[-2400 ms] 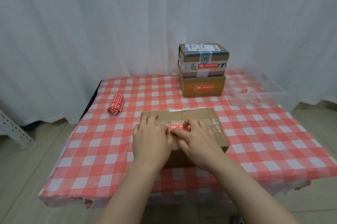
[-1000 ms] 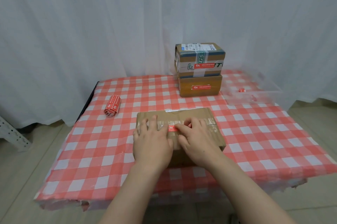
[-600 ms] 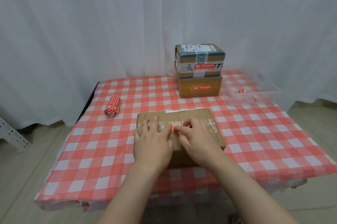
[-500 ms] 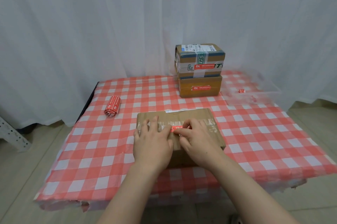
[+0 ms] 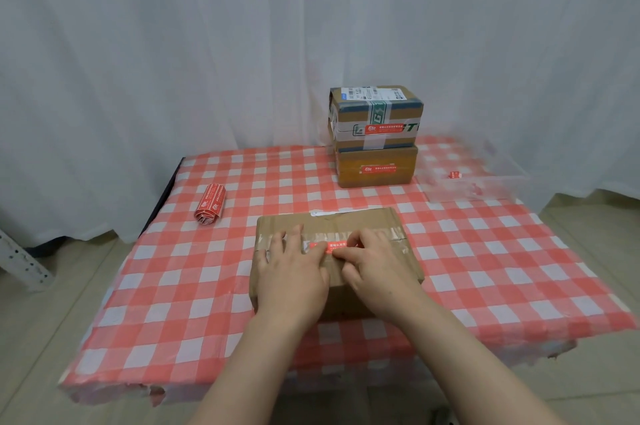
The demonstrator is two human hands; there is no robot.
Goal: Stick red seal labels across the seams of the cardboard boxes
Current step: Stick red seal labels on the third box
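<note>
A: On the near box [image 5: 367, 222], where's the label [image 5: 323, 246]?
B: Across the seam [image 5: 389, 234]. Left hand [image 5: 292, 274] lies flat, steadying; right hand [image 5: 377, 267] has curled fingertips on its end, pinching or pressing I cannot tell. I'd rub outward so no edge lifts
</note>
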